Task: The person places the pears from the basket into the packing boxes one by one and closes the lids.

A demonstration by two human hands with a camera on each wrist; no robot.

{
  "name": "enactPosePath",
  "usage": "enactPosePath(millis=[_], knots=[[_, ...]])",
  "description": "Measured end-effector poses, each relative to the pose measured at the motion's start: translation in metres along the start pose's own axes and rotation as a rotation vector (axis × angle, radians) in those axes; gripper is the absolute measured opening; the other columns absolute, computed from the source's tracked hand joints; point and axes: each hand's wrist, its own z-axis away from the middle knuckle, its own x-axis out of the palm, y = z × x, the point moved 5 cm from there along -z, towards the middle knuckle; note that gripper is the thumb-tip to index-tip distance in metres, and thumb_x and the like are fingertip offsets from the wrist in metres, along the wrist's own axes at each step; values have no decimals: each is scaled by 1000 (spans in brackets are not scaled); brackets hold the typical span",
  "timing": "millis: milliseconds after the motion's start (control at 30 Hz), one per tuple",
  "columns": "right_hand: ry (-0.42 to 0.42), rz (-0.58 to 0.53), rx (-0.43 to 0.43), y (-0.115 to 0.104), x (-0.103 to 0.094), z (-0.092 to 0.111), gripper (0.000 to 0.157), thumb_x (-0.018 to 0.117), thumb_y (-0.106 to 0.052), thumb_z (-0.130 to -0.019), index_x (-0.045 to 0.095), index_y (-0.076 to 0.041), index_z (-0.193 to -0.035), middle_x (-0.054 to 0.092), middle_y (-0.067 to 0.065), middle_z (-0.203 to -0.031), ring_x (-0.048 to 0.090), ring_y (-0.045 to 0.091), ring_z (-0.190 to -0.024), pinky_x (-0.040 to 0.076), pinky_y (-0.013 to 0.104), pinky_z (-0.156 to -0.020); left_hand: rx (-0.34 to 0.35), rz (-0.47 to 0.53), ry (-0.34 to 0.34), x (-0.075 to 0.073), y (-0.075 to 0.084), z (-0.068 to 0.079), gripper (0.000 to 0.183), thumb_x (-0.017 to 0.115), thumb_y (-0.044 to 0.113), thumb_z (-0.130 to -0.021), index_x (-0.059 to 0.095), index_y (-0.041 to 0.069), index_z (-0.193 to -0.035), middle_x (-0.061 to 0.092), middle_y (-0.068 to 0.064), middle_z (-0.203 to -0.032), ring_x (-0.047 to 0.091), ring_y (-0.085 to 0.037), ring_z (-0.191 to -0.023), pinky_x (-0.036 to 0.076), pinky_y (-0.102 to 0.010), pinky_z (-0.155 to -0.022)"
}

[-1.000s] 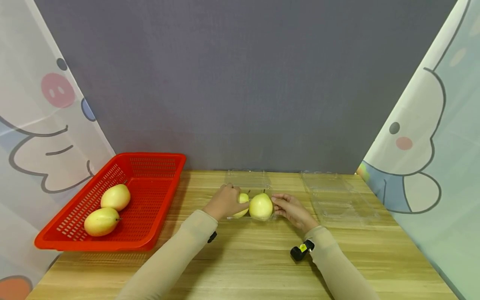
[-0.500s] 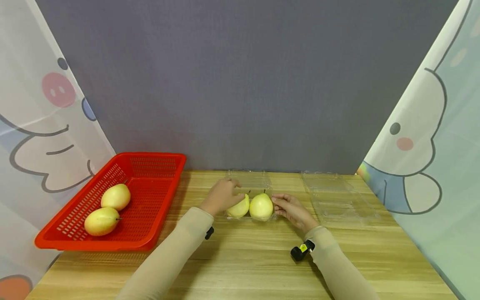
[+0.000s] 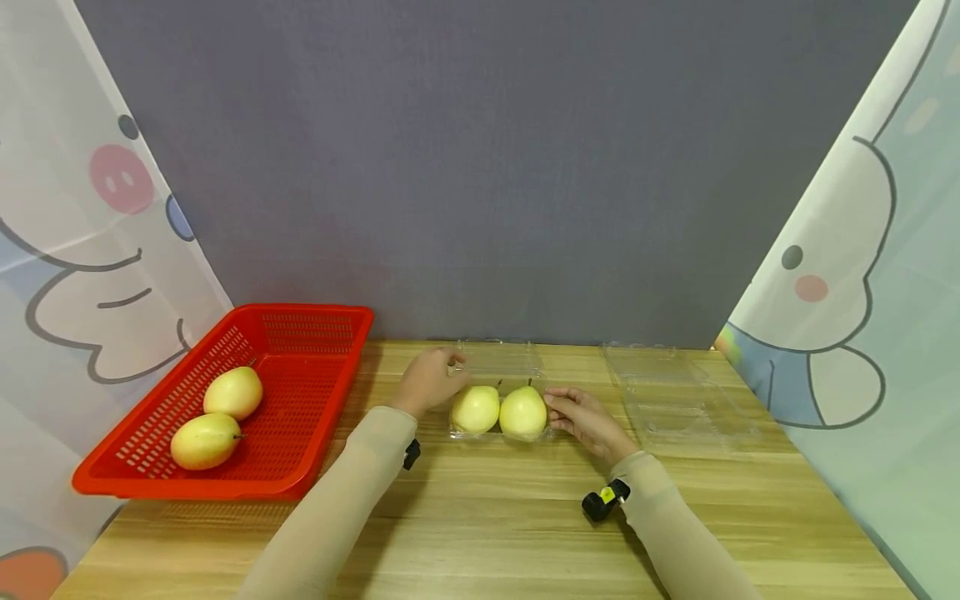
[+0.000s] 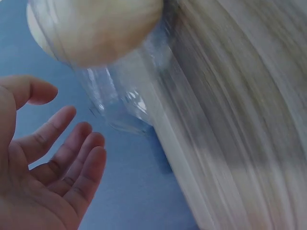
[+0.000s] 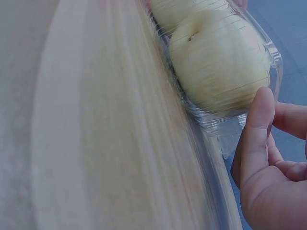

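Two yellow pears, a left pear (image 3: 476, 409) and a right pear (image 3: 522, 412), sit side by side in a clear plastic clamshell box (image 3: 498, 359), its lid folded back. My left hand (image 3: 431, 382) is at the box's left side, apart from the left pear. In the left wrist view the left hand (image 4: 55, 163) has loosely bent fingers and holds nothing. At the other end, my right hand (image 3: 588, 421) grips the box's edge; in the right wrist view its thumb (image 5: 261, 112) and forefinger pinch the rim beside a pear (image 5: 220, 60).
A red plastic basket (image 3: 330, 417) at the left holds two more pears (image 3: 219, 417). Another clear clamshell box (image 3: 678, 396) lies open on the wooden table (image 3: 495, 533) to the right. A grey panel (image 3: 487, 167) stands behind the table.
My left hand has let go of the left pear and drawn back to the left, uncovering it. The right hand has stayed at the box's right edge.
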Motion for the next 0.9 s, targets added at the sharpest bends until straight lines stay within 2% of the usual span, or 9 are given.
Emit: enactPosePath(millis=[167, 367, 600, 733, 900], knots=[[-6, 5, -1, 0, 0, -1, 45, 55, -12, -104, 40, 13, -138, 55, 7, -104, 56, 11, -83, 55, 20, -73, -30, 11, 26, 1, -15, -7, 34, 65, 25, -93, 71, 4, -118, 69, -12, -109, 65, -26, -96, 55, -42, -81], [-13, -17, 1, -1, 0, -1, 46, 54, -10, -104, 37, 13, -140, 56, 5, -102, 57, 10, -82, 55, 20, -72, -53, 79, 44, -1, -24, -12, 32, 65, 24, -94, 71, 2, -117, 69, -13, -107, 65, -28, -97, 55, -44, -81], [-23, -13, -3, -1, 0, -1, 46, 54, -10, -104, 37, 14, -140, 56, 6, -102, 57, 11, -83, 55, 20, -74, -137, 172, 30, 3, -37, -18, 33, 63, 27, -95, 71, 5, -118, 69, -11, -106, 64, -28, -97, 54, -45, -81], [-18, -10, -7, 0, -1, -1, 46, 55, -11, -104, 38, 13, -139, 56, 6, -102, 57, 11, -84, 55, 20, -74, -221, 345, 7, 9, -47, -21, 34, 62, 26, -96, 70, 4, -121, 71, -12, -108, 68, -27, -95, 55, -43, -84], [-13, -8, -7, 2, -1, -1, 44, 55, -11, -104, 40, 13, -137, 56, 6, -102, 57, 11, -83, 55, 21, -73, -375, 699, -53, 20, -58, -22, 42, 61, 23, -99, 60, -2, -133, 65, -21, -124, 68, -33, -106, 54, -40, -93]])
